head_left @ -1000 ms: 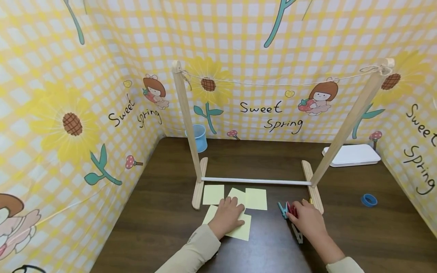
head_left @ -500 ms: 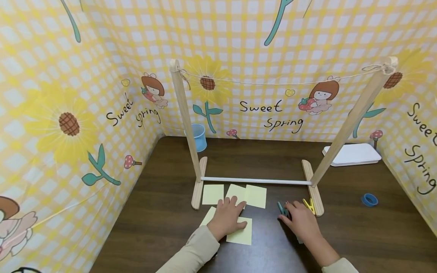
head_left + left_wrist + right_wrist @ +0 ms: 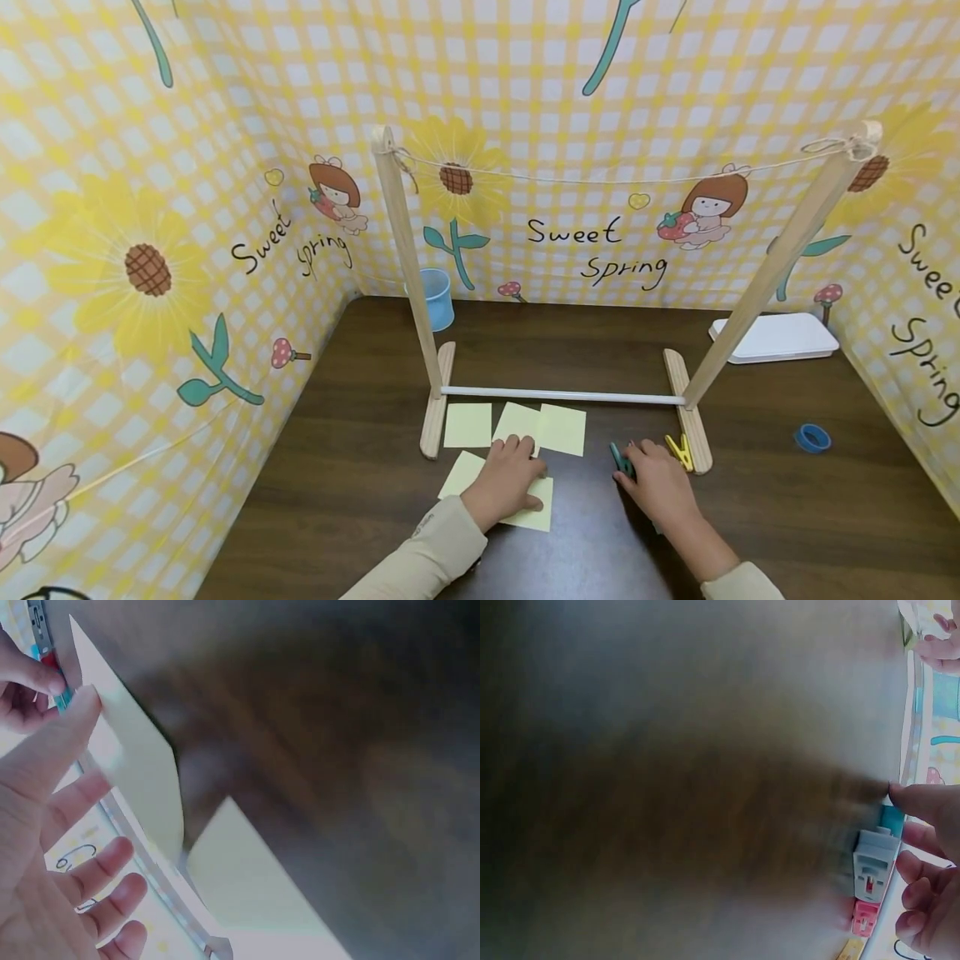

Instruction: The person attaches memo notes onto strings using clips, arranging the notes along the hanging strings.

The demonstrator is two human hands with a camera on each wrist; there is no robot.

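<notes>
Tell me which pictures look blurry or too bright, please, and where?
Head view: mostly sharp and bright, with a soft shine on the table near the bottom middle; left wrist view: the table is a dark blur, and the lower sheet of paper fades to white near the bottom edge; right wrist view: blurry table again, but the gray clip looks clearer.

Yellow notes (image 3: 516, 422) and the teal clothespin (image 3: 620, 459) are partly hidden.
</notes>
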